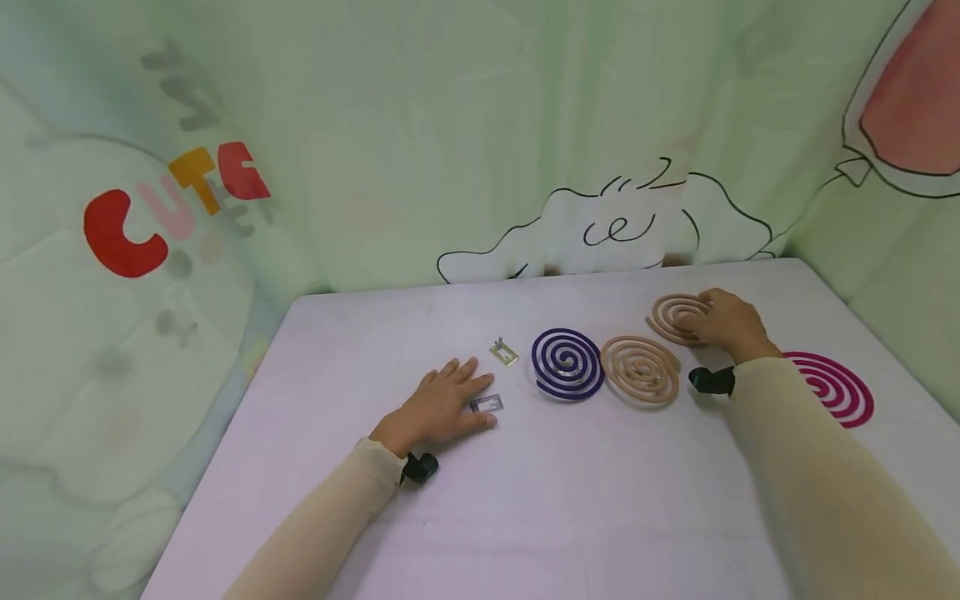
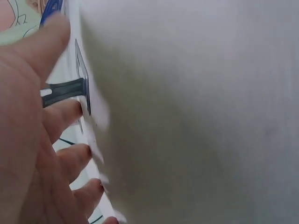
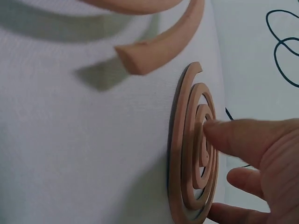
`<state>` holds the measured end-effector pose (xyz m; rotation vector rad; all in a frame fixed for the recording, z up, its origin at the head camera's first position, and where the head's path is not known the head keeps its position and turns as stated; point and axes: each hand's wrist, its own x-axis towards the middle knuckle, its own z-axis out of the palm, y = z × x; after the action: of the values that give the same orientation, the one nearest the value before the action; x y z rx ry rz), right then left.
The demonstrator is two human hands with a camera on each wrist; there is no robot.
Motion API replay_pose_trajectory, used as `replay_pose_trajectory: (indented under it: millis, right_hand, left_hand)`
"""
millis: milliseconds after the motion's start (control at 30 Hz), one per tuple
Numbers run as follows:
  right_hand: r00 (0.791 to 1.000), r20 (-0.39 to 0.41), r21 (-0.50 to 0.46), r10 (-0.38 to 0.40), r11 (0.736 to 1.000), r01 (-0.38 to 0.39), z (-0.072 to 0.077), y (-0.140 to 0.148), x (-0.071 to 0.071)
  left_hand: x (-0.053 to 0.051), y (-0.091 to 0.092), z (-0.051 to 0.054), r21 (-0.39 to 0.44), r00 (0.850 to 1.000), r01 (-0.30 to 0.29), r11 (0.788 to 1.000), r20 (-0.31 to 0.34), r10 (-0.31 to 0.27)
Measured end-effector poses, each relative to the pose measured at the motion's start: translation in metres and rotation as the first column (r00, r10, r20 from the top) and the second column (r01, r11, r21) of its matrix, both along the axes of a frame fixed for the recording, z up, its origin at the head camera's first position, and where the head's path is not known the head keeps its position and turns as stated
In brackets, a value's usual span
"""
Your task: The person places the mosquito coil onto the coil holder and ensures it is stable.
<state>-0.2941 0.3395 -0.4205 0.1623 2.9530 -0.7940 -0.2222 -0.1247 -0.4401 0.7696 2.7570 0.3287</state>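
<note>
We see a pale green fabric backdrop (image 1: 420, 125) printed with coloured letters, a balloon and line drawings, rising behind and beside the work. Before it spreads a table (image 1: 600, 500) under a smooth, pale lilac-white cover. Two beige sleeves reach over it, the left sleeve (image 1: 322, 517) and the longer-looking right sleeve (image 1: 810, 467).

Our left hand (image 1: 442, 407) lies palm down on the cover with its fingers spread wide, gripping nothing. Our right hand (image 1: 733, 325) has a narrow hold on the far brown spiral coil (image 3: 188, 149): the thumb tip meets an inner ring, and a finger reaches the outer edge. That coil is at the back right of the table, behind the other coils; how firmly it is pinched we cannot tell.

Of those others, the magenta spiral coil (image 1: 819, 385) is at the far right, partly hidden by the right sleeve. The near brown spiral coil (image 1: 641, 367) sits raised above the cover, its shadow falling below it, and just left of it is the dark purple spiral coil (image 1: 567, 362).

Smallest are two metal coil stands. The silver-grey stand (image 2: 67, 89) lies between our left thumb and forefinger, its dark tongue bent up; the gold-coloured stand (image 1: 510, 350) rests just beyond the fingertips.
</note>
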Motion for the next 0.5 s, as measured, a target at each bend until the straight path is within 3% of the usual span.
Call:
replay_pose_trajectory:
  millis: [167,500]
  right_hand:
    - [0.999,-0.026,0.023,-0.048,0.999,0.049,-0.001,-0.003,0.001]
    - [0.984,0.045,0.056,-0.17,0.984,0.168,0.006,-0.011,0.003]
  left_hand:
    - [0.002,0.003,-0.001,-0.004,1.0,-0.022,1.0,-0.006,0.022]
    - [0.005,0.005,-0.003,0.018,0.999,-0.034,0.999,0.007,0.033]
